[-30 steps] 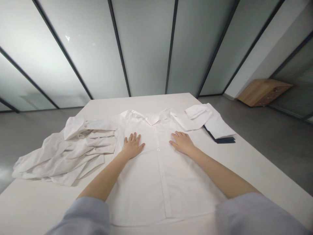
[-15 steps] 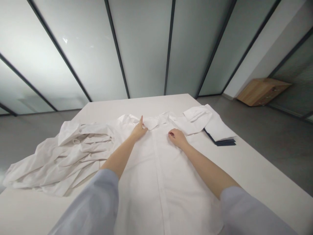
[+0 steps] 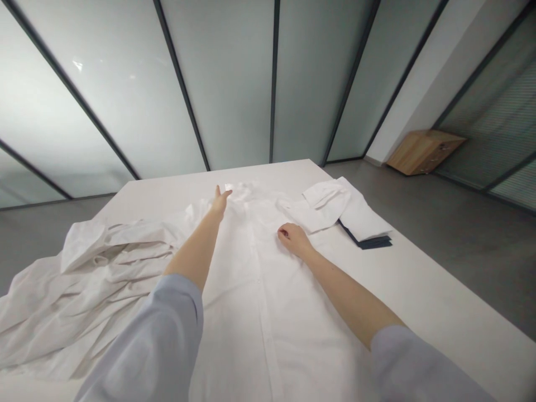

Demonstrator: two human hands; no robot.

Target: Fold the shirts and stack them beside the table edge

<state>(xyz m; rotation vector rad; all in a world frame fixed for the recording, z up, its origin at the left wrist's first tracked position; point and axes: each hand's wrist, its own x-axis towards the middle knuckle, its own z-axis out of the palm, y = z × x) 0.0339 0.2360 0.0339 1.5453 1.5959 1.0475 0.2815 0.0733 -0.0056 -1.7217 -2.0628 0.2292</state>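
Note:
A white shirt [image 3: 238, 268] lies spread on the table with its collar end away from me and its front placket running lengthwise. My left hand [image 3: 220, 201] is at the far left of the collar area [image 3: 245, 191], thumb and forefinger stretched apart, holding nothing I can see. On the right front of the shirt rests my right hand [image 3: 294, 239], its fingers curled closed against the cloth. Whether fabric is pinched inside them is hidden. A white sleeve [image 3: 299, 215] reaches out to the right beyond that hand.
Rumpled white garments [image 3: 96, 285] are heaped on the left of the table [image 3: 419, 296]. At the right lies folded white cloth [image 3: 364, 215] over dark blue flat pieces [image 3: 372, 243]. A wooden cabinet [image 3: 419, 151] stands on the floor beyond, near frosted glass panels [image 3: 226, 84].
My left hand has moved away from me and left, and its fingers are more spread. The collar has shifted farther away and flattened. My right hand stays closed on the shirt. The view has turned slightly right.

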